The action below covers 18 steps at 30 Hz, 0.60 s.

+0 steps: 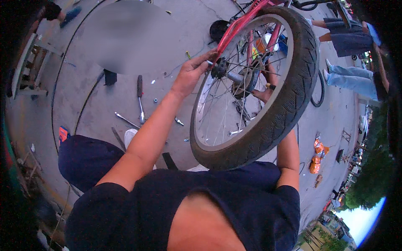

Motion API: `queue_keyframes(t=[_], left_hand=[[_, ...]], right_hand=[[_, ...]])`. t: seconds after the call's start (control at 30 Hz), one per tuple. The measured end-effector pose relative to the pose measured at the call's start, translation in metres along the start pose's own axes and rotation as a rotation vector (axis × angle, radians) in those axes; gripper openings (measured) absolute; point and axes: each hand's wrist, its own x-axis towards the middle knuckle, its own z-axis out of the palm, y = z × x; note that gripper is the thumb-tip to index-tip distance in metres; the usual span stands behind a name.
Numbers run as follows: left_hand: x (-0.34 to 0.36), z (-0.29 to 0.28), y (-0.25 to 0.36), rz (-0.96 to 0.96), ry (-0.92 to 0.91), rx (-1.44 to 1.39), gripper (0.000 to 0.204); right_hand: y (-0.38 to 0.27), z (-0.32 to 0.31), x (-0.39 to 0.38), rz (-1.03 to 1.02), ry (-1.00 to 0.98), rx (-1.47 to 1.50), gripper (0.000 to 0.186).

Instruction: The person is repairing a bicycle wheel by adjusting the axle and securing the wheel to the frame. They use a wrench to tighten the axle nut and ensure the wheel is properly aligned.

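A bicycle wheel (299, 62) with a black tyre and silver rim tilts in front of me, set between the arms of a red bicycle frame (237, 30). At the wheel's left side my left hand (187, 77) is closed, thumb and fingers pinching the shiny axle end (210, 62) beside the frame tip. Seen through the spokes, my right hand (264, 93) curls around the far side of the hub, near a dark round hub plate (247, 81). Spokes and rim partly hide its fingers. A small brass-coloured part (270, 86) shows beside that hand.
Left of the wheel, a screwdriver (140, 94), a metal wrench (127, 119) and small parts lie on the concrete. An orange bag (319, 155) lies to the right. People (349, 79) stand at the upper right. A bench-like frame (31, 67) is far left.
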Motion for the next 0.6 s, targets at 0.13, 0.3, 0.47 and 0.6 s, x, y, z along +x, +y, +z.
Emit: queue_keyframes(t=[0.13,0.3,0.47,0.6], left_hand=[[0.0,-0.007,0.01,-0.051,-0.003,0.277,0.036],[0.01,-0.01,0.002,0.181,-0.017,0.307,0.035],[0.007,-0.011,0.002,0.139,-0.016,0.405,0.034],[0.0,-0.003,-0.001,0.098,0.136,0.494,0.034]], right_hand=[[-0.007,0.007,0.0,-0.175,0.001,-0.237,0.115],[-0.012,0.008,0.002,-0.157,-0.009,-0.226,0.109],[-0.012,0.01,0.003,-0.153,-0.008,-0.246,0.104],[-0.019,0.009,0.001,-0.146,-0.019,-0.254,0.099]])
